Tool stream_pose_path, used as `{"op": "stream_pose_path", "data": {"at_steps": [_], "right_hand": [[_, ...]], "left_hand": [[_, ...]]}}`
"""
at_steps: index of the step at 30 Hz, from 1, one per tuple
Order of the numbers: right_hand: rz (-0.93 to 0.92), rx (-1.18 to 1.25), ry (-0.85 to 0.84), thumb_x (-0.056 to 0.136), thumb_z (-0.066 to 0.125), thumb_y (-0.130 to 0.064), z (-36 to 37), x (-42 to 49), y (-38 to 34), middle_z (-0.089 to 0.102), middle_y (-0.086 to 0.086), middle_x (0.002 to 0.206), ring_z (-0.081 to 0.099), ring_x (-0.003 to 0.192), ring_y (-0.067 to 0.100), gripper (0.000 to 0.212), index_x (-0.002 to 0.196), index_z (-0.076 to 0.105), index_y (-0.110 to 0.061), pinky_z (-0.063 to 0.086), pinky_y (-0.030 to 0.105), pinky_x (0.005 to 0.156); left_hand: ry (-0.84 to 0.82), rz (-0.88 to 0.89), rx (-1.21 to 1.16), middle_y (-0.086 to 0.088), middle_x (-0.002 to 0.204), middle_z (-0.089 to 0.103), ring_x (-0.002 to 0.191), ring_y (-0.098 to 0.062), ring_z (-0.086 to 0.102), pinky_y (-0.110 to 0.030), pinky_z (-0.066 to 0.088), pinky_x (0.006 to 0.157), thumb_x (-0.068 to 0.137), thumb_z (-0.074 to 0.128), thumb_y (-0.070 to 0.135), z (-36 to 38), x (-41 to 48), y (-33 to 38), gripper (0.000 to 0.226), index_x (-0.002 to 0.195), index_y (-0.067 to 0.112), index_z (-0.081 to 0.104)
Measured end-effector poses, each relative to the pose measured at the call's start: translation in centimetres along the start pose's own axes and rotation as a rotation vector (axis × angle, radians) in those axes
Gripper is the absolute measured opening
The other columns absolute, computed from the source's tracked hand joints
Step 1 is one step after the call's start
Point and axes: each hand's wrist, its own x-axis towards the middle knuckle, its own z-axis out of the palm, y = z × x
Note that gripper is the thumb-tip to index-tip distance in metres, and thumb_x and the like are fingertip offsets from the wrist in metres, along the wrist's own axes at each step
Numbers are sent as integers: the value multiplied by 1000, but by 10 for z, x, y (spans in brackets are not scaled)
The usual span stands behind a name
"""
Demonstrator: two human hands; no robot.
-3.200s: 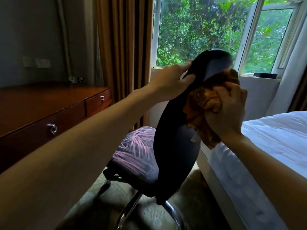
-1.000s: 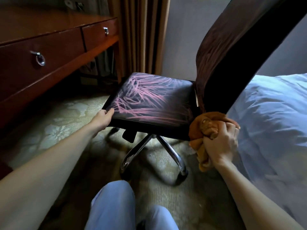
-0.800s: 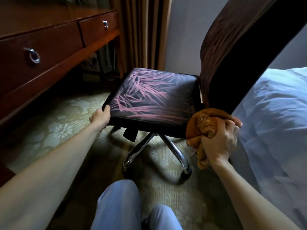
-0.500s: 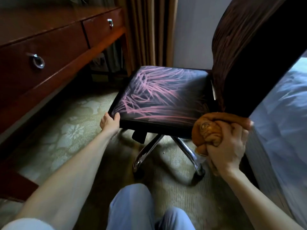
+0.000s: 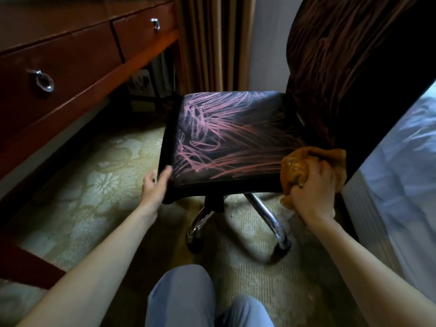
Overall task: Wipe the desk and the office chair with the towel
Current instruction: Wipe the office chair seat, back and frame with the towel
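Between the 2 hands lies the dark, pink-streaked seat of the chair [image 5: 231, 142]. The left hand [image 5: 154, 187] touches the seat's near left corner, thumb up against the edge and fingers alongside the side panel. It is blurred, so I cannot tell whether the fingers curl round the corner or just rest on it. The right hand [image 5: 313, 192] is clenched round a bunched orange towel [image 5: 295, 168], knuckles toward the camera. It presses the bundle against the seat's near right corner, where the seat meets the back [image 5: 354, 67]. Part of the towel spreads past the fingers onto the foot of the back, and a bit hangs below the fist. Under the seat, between the hands, 2 chrome legs [image 5: 266, 213] splay out over the carpet [image 5: 94, 185]. Beyond the left hand stands the desk [image 5: 70, 55], its 2 drawers shut, each with a ring pull. Past the seat, away from both hands, hangs a curtain [image 5: 212, 43]. Just right of the right hand is the bed [image 5: 401, 161], close beside the back. Below the forearms 2 knees [image 5: 181, 298] in pale blue trousers show
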Motion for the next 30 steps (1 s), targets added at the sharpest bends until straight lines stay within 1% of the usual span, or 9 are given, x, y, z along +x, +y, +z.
{"op": "stream_pose_path", "data": {"at_steps": [3,5,10,13,17,19,22,26,30], "right_hand": [[-47,-119,-5,85,63,-11,13,-13,-21,38,11,153,29,144,35,62,144,45,-16,33,57,114],[-155,-208,-54,85,64,-18,31,-34,-41,39,7,155,28,146,33,63,145,46,-21,33,55,115],[-346,164,-251,68,63,-8,42,-53,-79,63,-4,130,49,127,20,61,126,66,-28,43,40,107],[-173,415,-62,60,53,-15,8,-25,-76,70,1,107,64,102,18,55,112,70,-24,51,29,91],[-227,195,244,64,53,-19,-27,21,-55,61,15,128,54,122,39,62,124,62,-9,45,54,102],[-257,43,171,71,57,-19,-27,39,-44,59,13,134,50,129,38,57,128,59,-11,43,59,105],[-238,-130,-129,82,63,-18,-2,45,-27,48,10,151,37,144,37,62,144,52,-18,28,60,117],[-158,-136,-125,79,55,-28,29,33,-47,45,4,155,30,148,34,66,145,51,-26,20,62,121],[-545,-133,-240,66,51,-36,65,-10,-95,58,-5,140,44,139,25,70,135,59,-31,25,57,118]], "left_hand": [[-30,-287,-377,-5,106,70,93,-26,69,-39,60,68,98,39,71,2,-2,8,65,125,15,60],[-85,-333,-392,-11,102,73,90,-30,72,-40,62,58,99,34,72,7,-4,12,65,117,16,61],[-126,-351,-388,-11,101,73,92,-30,71,-39,60,57,99,32,73,10,-7,13,66,105,15,63],[-113,-384,-372,-13,114,69,99,-30,66,-42,54,70,100,33,69,3,0,15,63,110,13,60],[-34,-302,-245,-15,131,64,109,-31,62,-36,49,77,104,34,58,8,8,19,57,129,12,56],[12,-226,-191,-14,134,64,111,-31,63,-32,49,71,104,35,57,15,10,23,62,142,11,54],[-28,-197,-176,-14,138,62,119,-32,62,-39,53,92,102,36,63,20,16,25,70,147,13,52],[-200,-288,-271,-19,138,63,123,-35,63,-50,48,111,103,24,68,21,26,15,76,148,14,54],[-119,-388,-256,-22,137,62,119,-40,64,-54,54,100,101,25,71,21,29,6,78,147,15,52]]}}
